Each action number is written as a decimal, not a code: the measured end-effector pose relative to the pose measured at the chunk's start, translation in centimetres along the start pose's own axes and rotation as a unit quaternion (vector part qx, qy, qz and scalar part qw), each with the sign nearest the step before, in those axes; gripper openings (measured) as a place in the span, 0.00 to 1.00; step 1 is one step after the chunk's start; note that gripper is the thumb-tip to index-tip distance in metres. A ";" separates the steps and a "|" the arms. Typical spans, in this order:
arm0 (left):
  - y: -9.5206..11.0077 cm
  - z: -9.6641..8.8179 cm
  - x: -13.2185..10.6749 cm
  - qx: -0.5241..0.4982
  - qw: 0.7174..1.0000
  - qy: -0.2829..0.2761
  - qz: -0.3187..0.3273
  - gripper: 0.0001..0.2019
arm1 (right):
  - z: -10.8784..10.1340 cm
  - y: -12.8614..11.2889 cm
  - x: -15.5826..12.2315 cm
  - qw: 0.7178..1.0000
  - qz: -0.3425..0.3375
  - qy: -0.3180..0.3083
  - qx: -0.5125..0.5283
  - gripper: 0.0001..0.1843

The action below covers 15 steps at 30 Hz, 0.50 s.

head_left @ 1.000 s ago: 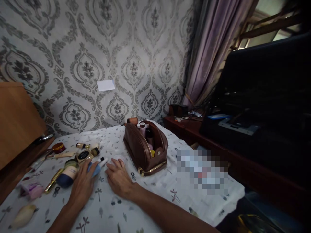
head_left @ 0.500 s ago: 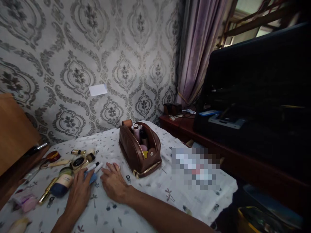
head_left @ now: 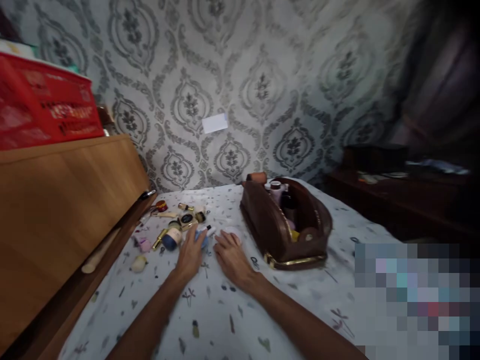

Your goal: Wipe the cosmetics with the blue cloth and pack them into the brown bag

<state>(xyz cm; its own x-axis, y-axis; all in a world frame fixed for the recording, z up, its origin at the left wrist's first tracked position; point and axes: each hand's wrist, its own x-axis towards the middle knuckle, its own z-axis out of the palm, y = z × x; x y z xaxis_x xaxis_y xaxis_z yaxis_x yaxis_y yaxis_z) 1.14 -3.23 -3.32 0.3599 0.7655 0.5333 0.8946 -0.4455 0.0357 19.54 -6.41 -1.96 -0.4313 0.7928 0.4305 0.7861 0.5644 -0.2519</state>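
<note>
My left hand (head_left: 190,252) lies palm down on the printed white cloth, its fingers stretched over a blue item (head_left: 203,240) that they partly cover. A white tube with a black cap (head_left: 210,230) sits just beyond those fingertips. Beside it, my right hand (head_left: 233,256) is spread flat, fingers apart, touching a pale round thing (head_left: 235,234) whose kind I cannot make out. To the right stands a brown makeup bag (head_left: 262,220), unzipped, with bottles (head_left: 275,190) and a yellow item (head_left: 294,235) inside. Left of my hands is a dark blue jar (head_left: 172,239) with a pale label.
Further left are a gold tube (head_left: 159,239), a black-and-gold compact (head_left: 187,219), a dark red jar (head_left: 161,205), a pink item (head_left: 143,243) and a cream-coloured sponge (head_left: 139,263). A wooden cabinet (head_left: 75,200) bearing a red basket (head_left: 56,105) borders the left side. A blurred-out patch covers the lower right.
The view has swung left, so the bag and cosmetics appear further right and the red basket has come into sight. Both hands stay at nearly the same spots on the cloth.
</note>
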 end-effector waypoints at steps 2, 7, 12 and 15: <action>0.2 -0.4 0.0 -0.019 1.000 0.004 -0.011 0.33 | 0.4 0.2 0.0 1.000 -0.012 0.021 -0.001 0.12; 0.3 -3.3 0.5 -0.039 0.998 0.008 -0.042 0.28 | 1.1 0.6 -0.2 0.998 -0.026 0.047 -0.015 0.11; -2.2 -5.6 1.3 -0.026 0.988 0.048 -0.148 0.22 | 1.2 0.8 -0.2 0.998 -0.035 0.056 -0.018 0.11; -4.2 -5.7 1.2 -0.040 0.977 0.078 -0.193 0.19 | 1.1 0.7 -0.3 0.998 -0.033 0.057 -0.018 0.12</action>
<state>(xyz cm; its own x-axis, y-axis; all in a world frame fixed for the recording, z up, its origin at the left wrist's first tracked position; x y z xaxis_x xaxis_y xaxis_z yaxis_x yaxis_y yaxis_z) -3.67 -3.11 1.95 -0.0509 0.8069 0.5884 0.9299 -0.1766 0.3225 19.71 -5.98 -3.19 -0.4308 0.7219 0.5416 0.7737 0.6044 -0.1901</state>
